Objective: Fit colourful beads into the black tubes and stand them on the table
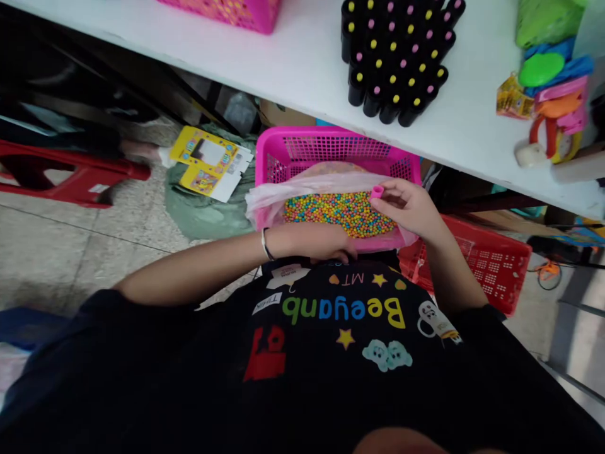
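Observation:
A pink basket (pixel 338 135) stands at the centre, lined with a pale plastic bag (pixel 293 189) that holds many small colourful beads (pixel 331 211). Above the right side of the beads, my right hand (pixel 404 202) pinches a small pink tube-like piece (pixel 377 192) between thumb and fingers, its open end showing. My left hand (pixel 326 241) lies across the near rim of the basket, close to my shirt. Its fingers curl downward, and their tips are partly hidden, so what they hold, if anything, cannot be made out.
On the white table (pixel 293 69) stand several black tubes (pixel 397 63) with yellow or pink tops. Colourful plastic items (pixel 558 94) lie at the right. A red crate (pixel 491 258) is right of the basket; a red stool (pixel 70 173) and yellow printed card (pixel 208 161) are left.

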The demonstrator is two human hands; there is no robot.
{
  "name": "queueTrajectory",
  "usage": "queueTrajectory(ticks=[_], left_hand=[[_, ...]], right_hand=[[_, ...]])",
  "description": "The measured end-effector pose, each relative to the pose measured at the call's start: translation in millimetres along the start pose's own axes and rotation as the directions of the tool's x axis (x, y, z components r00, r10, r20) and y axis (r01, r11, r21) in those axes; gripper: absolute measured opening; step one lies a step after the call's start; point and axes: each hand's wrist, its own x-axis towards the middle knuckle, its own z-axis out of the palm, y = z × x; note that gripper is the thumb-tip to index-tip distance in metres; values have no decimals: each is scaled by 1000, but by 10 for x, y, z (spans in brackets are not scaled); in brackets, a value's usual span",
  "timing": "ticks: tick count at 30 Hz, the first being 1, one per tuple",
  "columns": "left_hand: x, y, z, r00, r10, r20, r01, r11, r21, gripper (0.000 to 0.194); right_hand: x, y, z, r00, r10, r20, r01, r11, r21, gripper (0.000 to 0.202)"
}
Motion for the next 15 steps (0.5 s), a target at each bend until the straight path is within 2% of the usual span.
queueTrajectory(ticks=[2, 3, 6, 8, 10, 13, 15], left_hand=[[42, 11, 9, 992, 30, 121, -30, 1000, -3, 29], [48, 21, 3, 990, 38, 136, -40, 999, 11, 30], [36, 49, -8, 995, 51, 89, -58, 995, 78, 24], [31, 44, -4, 999, 18, 35, -21, 996, 92, 20], [39, 15, -2, 996, 1, -92, 8, 996, 94, 16], [58, -50, -15, 958, 44, -283, -5, 991, 136, 13], [49, -88, -49, 954, 65, -291, -20, 988, 154, 16]], right_hand=[[11, -45, 17, 1000, -11, 26, 12, 999, -37, 50], [12, -62, 23, 999, -11, 39, 13, 999, -52, 50], [-7, -73, 16, 998, -11, 59, 16, 997, -74, 49], [-32, -54, -10, 998, -19, 57, 24, 996, -91, 47], [-56, -31, -47, 998, -26, 61, 34, 991, -129, 42], [-69, -13, -112, 995, -21, 97, 47, 961, -273, 31], [-61, -1, -152, 990, 0, 141, 61, 901, -429, 25]])
